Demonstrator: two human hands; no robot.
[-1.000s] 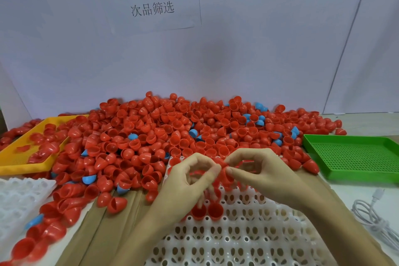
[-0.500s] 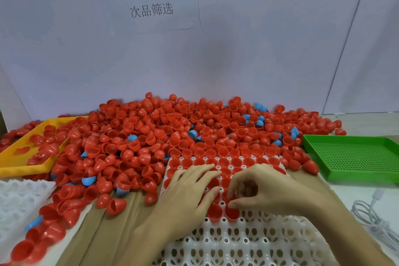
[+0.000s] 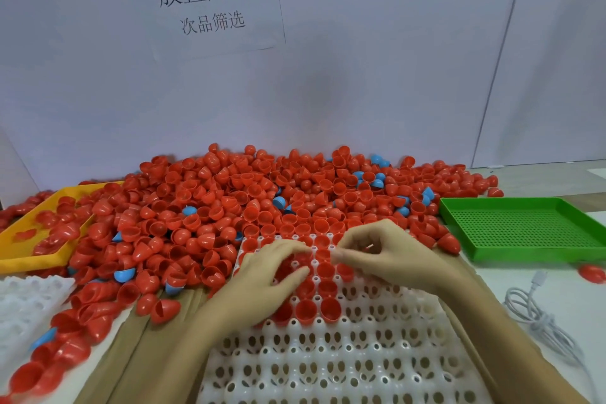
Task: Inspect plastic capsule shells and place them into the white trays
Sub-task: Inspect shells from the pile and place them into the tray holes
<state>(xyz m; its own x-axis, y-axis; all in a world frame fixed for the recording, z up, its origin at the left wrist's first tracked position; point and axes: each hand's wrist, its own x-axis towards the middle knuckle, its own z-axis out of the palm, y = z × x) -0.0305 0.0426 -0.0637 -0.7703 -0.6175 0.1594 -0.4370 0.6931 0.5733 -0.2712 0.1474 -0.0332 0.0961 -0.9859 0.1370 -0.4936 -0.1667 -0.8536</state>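
Note:
A big pile of red capsule shells (image 3: 262, 193), with a few blue ones mixed in, covers the back of the table. In front of it lies a white socket tray (image 3: 360, 354); its far rows hold red shells (image 3: 329, 306), open side up. My left hand (image 3: 262, 282) hovers over the tray's far left part, fingers and thumb curled round a red shell. My right hand (image 3: 390, 256) is over the far right part, thumb and forefinger pinched together. Whether it holds a shell is hidden by its curled fingers.
A second white tray (image 3: 26, 302) lies at the left edge. Behind it a yellow tray (image 3: 19, 259) holds some red shells. A green perforated tray (image 3: 524, 226) sits at the right, with a white cable (image 3: 537, 315) and a stray red shell (image 3: 592, 272) nearby. Brown cardboard (image 3: 147, 354) underlies the tray.
Both hands came down from the pile's edge to the tray and set shells into sockets. Now they have lifted slightly and moved toward the tray's far rows; my left hand's fingers curled.

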